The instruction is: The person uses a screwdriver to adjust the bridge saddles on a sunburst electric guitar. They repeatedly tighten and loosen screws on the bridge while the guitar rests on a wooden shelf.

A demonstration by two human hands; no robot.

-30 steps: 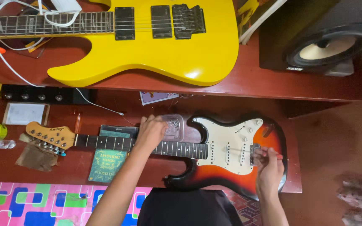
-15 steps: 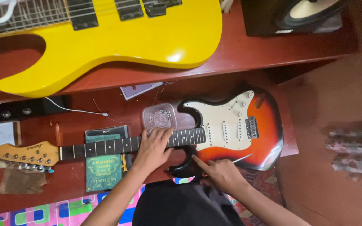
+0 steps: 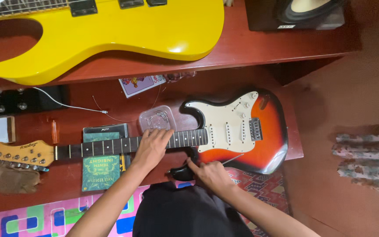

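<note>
A sunburst electric guitar (image 3: 237,131) with a white pickguard lies flat on a low red-brown table (image 3: 66,184), its pale headstock (image 3: 20,153) to the left. My left hand (image 3: 152,147) rests palm down across the dark neck near the body. My right hand (image 3: 209,173) is at the lower edge of the body, fingers pinched on a thin guitar string (image 3: 233,159) that slants up toward the bridge. Below both hands, my dark shorts fill the bottom of the view.
A yellow electric guitar (image 3: 110,35) lies on the higher shelf behind. A clear plastic box (image 3: 156,118), a green book (image 3: 101,164), a black case, a white cable and a brown cloth (image 3: 12,180) sit on the table. A speaker (image 3: 294,13) stands at top right.
My right hand has left the bridge and come down to the guitar's lower edge, where it now pinches a string. The left hand stays on the neck. The view has shifted.
</note>
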